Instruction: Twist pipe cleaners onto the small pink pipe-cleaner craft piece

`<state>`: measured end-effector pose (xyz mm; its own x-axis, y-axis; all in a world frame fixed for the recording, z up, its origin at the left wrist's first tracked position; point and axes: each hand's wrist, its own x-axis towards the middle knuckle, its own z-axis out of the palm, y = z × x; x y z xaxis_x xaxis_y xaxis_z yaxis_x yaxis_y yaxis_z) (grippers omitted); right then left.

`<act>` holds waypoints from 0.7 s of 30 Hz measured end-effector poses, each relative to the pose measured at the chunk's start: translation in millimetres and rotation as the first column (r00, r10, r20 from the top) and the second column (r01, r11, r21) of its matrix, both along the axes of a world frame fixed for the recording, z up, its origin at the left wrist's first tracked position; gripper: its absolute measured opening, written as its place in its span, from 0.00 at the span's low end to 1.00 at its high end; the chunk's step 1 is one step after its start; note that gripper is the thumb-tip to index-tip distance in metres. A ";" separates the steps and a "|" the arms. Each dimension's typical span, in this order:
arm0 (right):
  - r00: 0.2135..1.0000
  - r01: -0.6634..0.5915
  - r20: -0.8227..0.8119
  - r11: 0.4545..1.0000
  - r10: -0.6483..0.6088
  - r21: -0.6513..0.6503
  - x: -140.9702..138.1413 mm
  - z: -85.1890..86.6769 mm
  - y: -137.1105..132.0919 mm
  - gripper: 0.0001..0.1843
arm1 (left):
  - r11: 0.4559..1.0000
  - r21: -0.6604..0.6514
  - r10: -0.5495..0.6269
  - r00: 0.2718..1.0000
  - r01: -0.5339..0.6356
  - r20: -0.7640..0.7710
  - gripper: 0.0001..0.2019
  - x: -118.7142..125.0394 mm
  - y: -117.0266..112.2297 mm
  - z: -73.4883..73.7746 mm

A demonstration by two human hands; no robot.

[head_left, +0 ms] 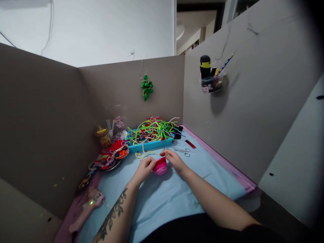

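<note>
A small rounded pink fuzzy piece with a red upper edge (160, 167), seemingly of pipe cleaners, is held just above the blue cloth. My left hand (146, 167) pinches its left side between thumb and fingers. At its upper right edge is my right hand (175, 161), fingers together and bent, closed at the red rim; the exact contact of its fingertips is too small to make out. A pale yellow pipe cleaner (145, 155) lies on the cloth just beyond my hands. Scissors (186, 152) rest to the right of them.
A blue tray (152, 145) heaped with colourful pipe cleaners stands at the back. Left of it are a bowl of finished pieces (108, 160) and a lidded cup (103, 136). A pink glue gun (88, 206) lies front left. Grey panels (227, 135) enclose the table.
</note>
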<state>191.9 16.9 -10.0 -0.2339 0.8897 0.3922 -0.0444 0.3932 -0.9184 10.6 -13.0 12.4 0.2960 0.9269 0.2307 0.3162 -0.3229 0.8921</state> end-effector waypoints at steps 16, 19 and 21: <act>0.966 -0.235 -0.108 0.972 0.233 -0.008 -3.8 -10.2 -2.6 0.48 | 0.898 -0.416 0.226 0.657 0.147 0.719 0.17 1.4 6.4 -2.5; 0.983 -0.183 -0.017 0.982 0.184 0.046 -6.1 -7.2 -6.3 0.49 | 0.873 -0.456 0.241 0.656 0.175 0.715 0.17 2.5 8.1 -5.9; 0.990 -0.140 0.020 0.989 0.139 0.046 -6.8 -6.6 -6.9 0.47 | 0.877 -0.462 0.236 0.719 0.132 0.653 0.17 2.4 10.5 -11.1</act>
